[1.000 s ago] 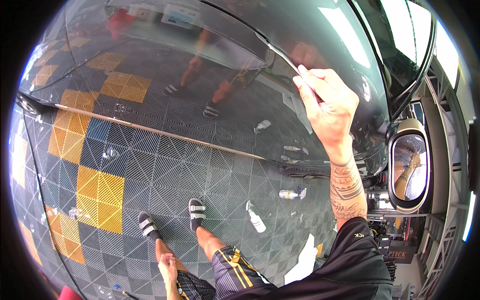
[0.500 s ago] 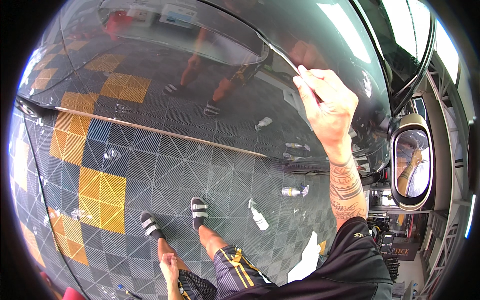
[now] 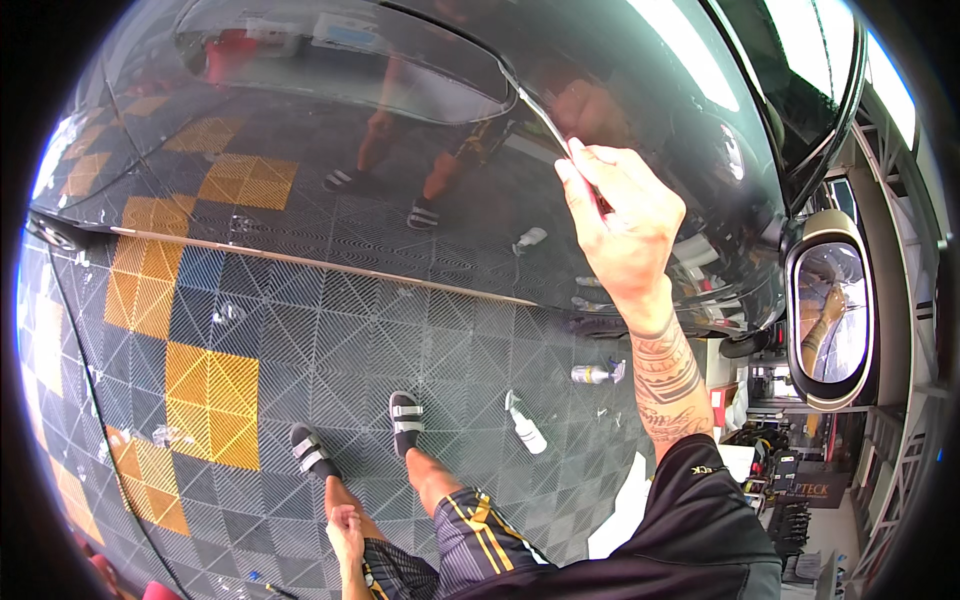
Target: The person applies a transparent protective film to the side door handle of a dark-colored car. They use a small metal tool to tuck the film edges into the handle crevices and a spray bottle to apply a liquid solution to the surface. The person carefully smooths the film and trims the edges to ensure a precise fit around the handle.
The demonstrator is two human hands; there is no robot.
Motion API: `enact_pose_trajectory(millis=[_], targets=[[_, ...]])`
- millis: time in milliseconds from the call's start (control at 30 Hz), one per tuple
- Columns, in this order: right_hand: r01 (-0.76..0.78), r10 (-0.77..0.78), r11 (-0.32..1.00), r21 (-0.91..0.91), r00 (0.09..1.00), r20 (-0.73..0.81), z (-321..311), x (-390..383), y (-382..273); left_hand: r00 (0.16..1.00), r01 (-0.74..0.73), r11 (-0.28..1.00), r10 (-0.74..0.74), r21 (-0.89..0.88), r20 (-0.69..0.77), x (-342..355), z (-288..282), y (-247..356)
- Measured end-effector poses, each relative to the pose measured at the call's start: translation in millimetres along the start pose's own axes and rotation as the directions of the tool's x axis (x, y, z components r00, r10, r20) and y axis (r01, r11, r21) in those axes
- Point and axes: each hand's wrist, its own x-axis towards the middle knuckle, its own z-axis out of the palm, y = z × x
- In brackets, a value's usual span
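Pinching a slim, pale tool in the right hand, close over the dark car panel. Gripping narrowly, thumb and fingertips closing together around the tool's near end. Slanting the shaft up and leftward across the panel, bringing its far end to a curved seam in the panel's upper part; being unable to tell whether pressing into that seam or just lying along it. Reaching toward the panel from a black sleeve.

Hanging the left hand low, well apart from the panel, beside the striped shorts; curling its fingers loosely, but being unable to tell whether holding anything.

Standing in strapped sandals on ribbed floor tiles below the panel. Seeing a white spray bottle lying below the panel, toward its right end, and a second spray bottle lying nearer the panel's lower edge. Seeing also a side mirror jutting out right of the panel, reflecting the raised arm.
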Motion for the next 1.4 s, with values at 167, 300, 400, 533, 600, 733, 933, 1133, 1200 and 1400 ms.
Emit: enact_pose_trajectory(millis=[167, 300, 400, 533, 600, 733, 933, 1133, 1200, 1400], targets=[[-0.052, 0.052, 0.999, 0.010, 0.999, -0.009, 2.1, -5.8, -4.7, 1.000, 0.030, 0.999, -0.030, 0.023, -0.003, -0.3, -4.5, 12.2], [-0.080, 0.082, 0.995, 0.051, 0.996, -0.037, 7.9, -12.1, -4.1, 1.000, 0.010, 1.000, -0.010, 0.030, -0.009, 0.5, -5.5, 11.4], [-0.120, 0.125, 0.988, 0.097, 0.991, -0.051, 13.6, -16.4, -6.2, 1.000, 0.024, 1.000, -0.024, 0.016, -0.004, 2.1, -6.4, 13.8], [-0.166, 0.178, 0.975, 0.149, 0.982, -0.070, 21.5, -20.6, -10.7, 1.000, 0.029, 0.999, -0.029, 0.033, 0.008, 1.7, -10.4, 24.4], [-0.180, 0.190, 0.973, 0.145, 0.980, -0.056, 23.9, -23.6, -10.9, 1.000, 0.027, 0.999, -0.027, 0.035, 0.007, 2.2, -11.8, 24.0], [-0.201, 0.221, 0.962, 0.186, 0.971, -0.094, 29.9, -25.6, -14.5, 1.000, 0.023, 1.000, -0.023, -0.018, 0.010, 4.0, -13.3, 16.9], [-0.225, 0.251, 0.952, 0.207, 0.962, -0.106, 35.6, -30.8, -18.3, 1.000, 0.013, 1.000, -0.013, 0.007, 0.021, 5.9, -19.2, 22.8], [-0.266, 0.306, 0.923, 0.278, 0.945, -0.113, 42.8, -37.6, -18.8, 0.999, 0.031, 0.999, -0.030, -0.010, 0.033, 9.3, -23.5, 21.9], [-0.294, 0.335, 0.907, 0.302, 0.938, -0.092, 44.5, -39.2, -21.0, 0.999, 0.026, 1.000, -0.026, 0.003, 0.034, 9.9, -25.6, 22.8], [-0.331, 0.384, 0.879, 0.344, 0.918, -0.098, 51.3, -41.8, -29.1, 0.998, 0.046, 0.999, -0.045, -0.009, 0.037, 11.8, -29.2, 25.3]])
